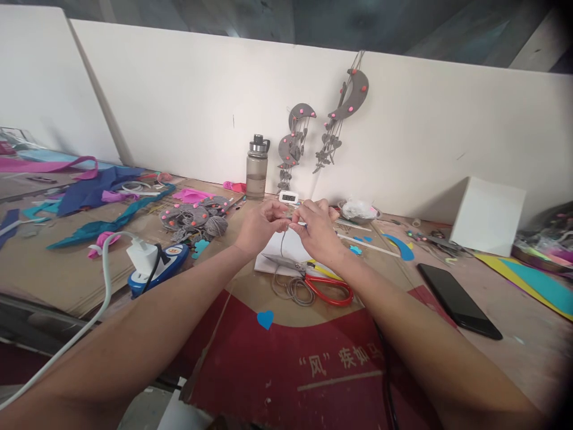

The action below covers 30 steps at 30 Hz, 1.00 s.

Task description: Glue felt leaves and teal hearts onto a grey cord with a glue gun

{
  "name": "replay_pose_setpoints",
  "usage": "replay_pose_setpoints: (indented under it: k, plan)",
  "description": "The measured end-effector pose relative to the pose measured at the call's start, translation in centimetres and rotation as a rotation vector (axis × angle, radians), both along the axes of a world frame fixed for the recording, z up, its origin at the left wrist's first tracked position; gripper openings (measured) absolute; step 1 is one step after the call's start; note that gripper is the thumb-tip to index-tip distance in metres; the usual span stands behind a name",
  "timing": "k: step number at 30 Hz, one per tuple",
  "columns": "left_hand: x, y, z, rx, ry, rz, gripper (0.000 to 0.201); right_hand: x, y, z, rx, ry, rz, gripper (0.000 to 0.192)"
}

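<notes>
My left hand (264, 226) and my right hand (316, 230) meet over the middle of the table, fingertips pinched close together. Between them runs a thin grey cord (283, 240), hanging down toward a loose coil beneath. Both hands are closed on this cord; its exact path between the fingertips is hidden. Below lie scissors (329, 289) with red handles, their blades resting across white paper (265, 264). A blue paper heart (265, 320) lies nearer to me on the cardboard (250, 370).
Grey moon ornaments (358, 95) hang on the white board behind. A water bottle (256, 170) and small digital clock (289, 197) stand at the back. Left are grey yarn pieces (197, 218) and a blue power strip (172, 263); right, a black phone (459, 300).
</notes>
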<state>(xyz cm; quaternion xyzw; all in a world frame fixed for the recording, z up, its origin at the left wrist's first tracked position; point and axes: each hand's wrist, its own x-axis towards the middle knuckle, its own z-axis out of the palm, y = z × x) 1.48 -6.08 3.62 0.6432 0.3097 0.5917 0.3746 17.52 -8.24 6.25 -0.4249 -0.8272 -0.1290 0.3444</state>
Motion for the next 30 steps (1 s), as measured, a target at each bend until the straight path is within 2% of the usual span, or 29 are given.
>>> replay_pose_setpoints:
  k: [3,8,13,15,17,22,26,30]
  plan:
    - [0.0,0.1,0.3,-0.043,-0.047,-0.049,0.030,0.1,0.0,0.2,0.004,0.001,0.020,0.025]
    - [-0.6,0.6,0.8,-0.118,-0.153,-0.008,0.033,0.2,-0.5,0.8,0.016,0.042,0.089,0.032]
    - [-1.0,1.4,0.4,-0.180,-0.221,-0.036,0.033,0.3,-1.3,1.5,-0.116,-0.017,0.420,0.037]
    - [-1.0,1.7,0.2,-0.189,-0.230,-0.048,0.031,0.2,-1.4,1.6,-0.146,-0.060,0.481,0.041]
    - [-0.9,1.7,0.2,-0.182,-0.216,-0.041,0.029,0.1,-1.1,1.6,-0.113,-0.031,0.419,0.039]
    - [-0.7,0.9,0.7,-0.136,-0.126,0.010,0.022,0.4,0.4,0.7,-0.023,0.262,0.162,0.011]
    - [-0.6,0.4,0.9,-0.102,-0.042,0.008,0.019,0.6,1.1,-0.1,-0.039,0.275,0.134,0.019]
    - [-0.4,0.4,0.5,-0.071,0.046,-0.066,0.020,0.4,1.0,-0.4,-0.045,0.246,0.136,0.007]
